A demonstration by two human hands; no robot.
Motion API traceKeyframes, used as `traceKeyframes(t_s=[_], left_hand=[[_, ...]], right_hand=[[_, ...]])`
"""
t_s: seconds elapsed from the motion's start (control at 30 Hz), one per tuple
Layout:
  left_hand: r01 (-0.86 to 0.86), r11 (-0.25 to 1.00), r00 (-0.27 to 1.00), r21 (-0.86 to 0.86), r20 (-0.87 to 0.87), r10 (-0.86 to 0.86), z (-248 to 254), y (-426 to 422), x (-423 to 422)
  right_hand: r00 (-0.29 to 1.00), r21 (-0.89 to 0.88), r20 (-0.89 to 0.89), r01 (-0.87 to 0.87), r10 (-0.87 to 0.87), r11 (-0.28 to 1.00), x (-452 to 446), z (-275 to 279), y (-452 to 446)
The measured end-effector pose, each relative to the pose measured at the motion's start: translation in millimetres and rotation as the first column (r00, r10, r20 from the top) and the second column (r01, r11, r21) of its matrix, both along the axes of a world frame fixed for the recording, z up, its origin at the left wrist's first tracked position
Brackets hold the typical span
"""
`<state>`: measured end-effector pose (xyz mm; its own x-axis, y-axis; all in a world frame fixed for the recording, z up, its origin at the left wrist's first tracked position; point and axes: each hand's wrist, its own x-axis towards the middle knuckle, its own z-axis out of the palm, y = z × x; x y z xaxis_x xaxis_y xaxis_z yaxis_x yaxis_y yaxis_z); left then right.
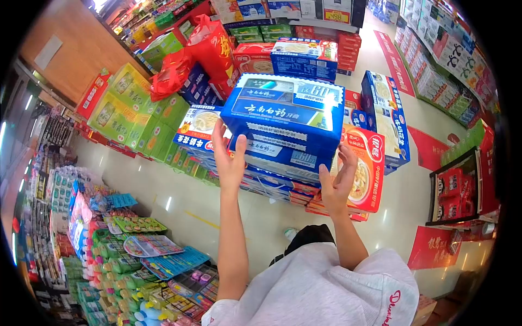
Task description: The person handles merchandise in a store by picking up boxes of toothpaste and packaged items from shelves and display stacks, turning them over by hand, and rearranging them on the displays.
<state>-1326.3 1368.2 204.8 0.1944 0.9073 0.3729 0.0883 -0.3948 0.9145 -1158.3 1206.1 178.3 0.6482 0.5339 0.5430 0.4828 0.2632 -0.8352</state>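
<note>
A stack of blue toothpaste packs (280,111) with a clear window on top stands on piled cartons in the middle of the view. My left hand (230,157) is at the stack's lower left corner, fingers apart and thumb raised. At its lower right side is my right hand (340,176), also with fingers apart, beside an orange-red carton (361,179). Both hands are at the sides of the packs; whether the fingertips touch them cannot be made out. A blue and white carton (201,122) lies to the left.
Green cartons (136,114) are stacked at the left, near red bags (209,46). More blue cartons (389,119) stand at the right. Hanging goods (130,261) fill the lower left. A dark display rack (459,190) stands at the right.
</note>
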Motion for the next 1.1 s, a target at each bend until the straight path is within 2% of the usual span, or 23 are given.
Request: traceKeyframes(t_s=[0.33, 0.63, 0.67, 0.73, 0.8, 0.87, 0.9, 0.93, 0.97, 1.0, 1.07, 1.1], left_hand=[[-0.001, 0.997, 1.0, -0.082, 0.03, 0.003, 3, 3, -3], [0.009, 1.0, 0.991, -0.011, 0.135, -0.007, 1, -36, -12], [0.005, 1.0, 0.991, -0.013, 0.135, -0.003, -2, -42, -13], [0.028, 0.997, 0.96, -0.076, 0.279, -0.005, -8, -52, -14], [-0.01, 0.998, 0.958, -0.06, 0.284, 0.027, -14, -54, -15], [-0.112, 0.985, 0.929, -0.134, 0.338, 0.151, -17, -52, -14], [-0.11, 0.985, 0.928, -0.135, 0.34, 0.15, -15, -52, -12], [0.01, 0.962, 0.868, -0.272, 0.481, 0.127, -10, -53, -10], [0.148, 0.912, 0.782, -0.382, 0.609, 0.128, -7, -53, -9], [0.151, 0.912, 0.781, -0.382, 0.612, 0.127, -10, -53, -7], [0.186, 0.865, 0.807, -0.466, 0.575, 0.137, -22, -52, -5], [0.201, 0.868, 0.797, -0.454, 0.591, 0.125, -24, -52, -5]], right_hand=[[0.999, -0.029, -0.044, -0.025, 0.024, 0.999, 1, 6, 6], [0.994, -0.019, -0.098, 0.056, -0.057, 0.998, 10, 12, 2], [0.988, 0.027, -0.152, 0.042, -0.038, 0.999, 11, 12, 1], [0.978, 0.073, -0.207, 0.028, -0.012, 0.997, 13, 11, -2], [0.95, 0.157, -0.31, 0.015, 0.035, 0.987, 15, 9, -6], [0.956, 0.209, -0.289, 0.008, 0.054, 0.978, 15, 5, -8], [0.99, 0.179, -0.136, -0.021, 0.046, 0.984, 15, 4, -9], [0.999, 0.145, 0.021, -0.044, 0.041, 0.989, 16, 6, -10], [0.996, 0.17, -0.059, -0.062, 0.072, 0.984, 8, 8, -6], [0.996, 0.169, -0.056, -0.061, 0.071, 0.984, 7, 8, -4], [0.974, 0.225, -0.201, -0.057, 0.103, 0.973, 9, 5, 2], [0.965, 0.22, -0.248, -0.032, 0.088, 0.975, 11, 4, 2]])
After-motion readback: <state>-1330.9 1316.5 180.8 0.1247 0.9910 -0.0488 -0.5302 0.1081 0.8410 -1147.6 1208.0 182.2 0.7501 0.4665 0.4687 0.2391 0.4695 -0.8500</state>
